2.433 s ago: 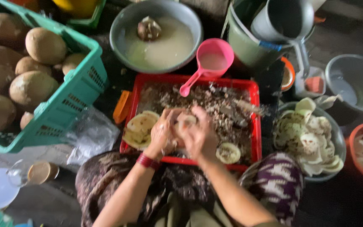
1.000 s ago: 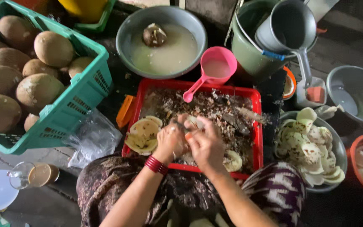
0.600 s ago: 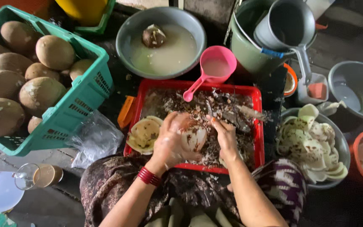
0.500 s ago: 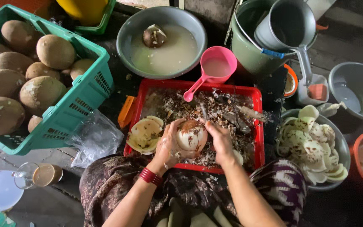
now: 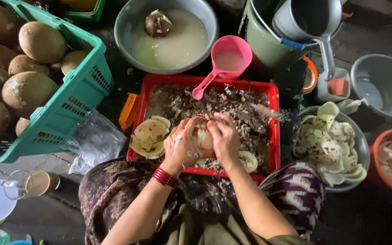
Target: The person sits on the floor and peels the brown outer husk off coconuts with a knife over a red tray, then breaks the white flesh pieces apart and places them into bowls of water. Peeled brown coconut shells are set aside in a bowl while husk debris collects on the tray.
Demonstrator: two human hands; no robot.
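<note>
Fruit (image 5: 203, 137) upright between left hand (image 5: 183, 144), right hand (image 5: 224, 138).

Both forearms are bare to the elbow, with no sleeves in view. The left hand (image 5: 182, 144) has a stack of thin red bangles (image 5: 165, 177) at the wrist, and its back is wet and speckled with pale flecks; the right hand (image 5: 223, 138) wears nothing at wrist or fingers that can be made out. Over the lap lies a dark brown patterned cloth (image 5: 110, 190), on the right knee a purple-and-white zigzag weave (image 5: 298, 193), and between them, nearest the camera, a plain olive-green garment (image 5: 205, 227) in soft folds.
</note>
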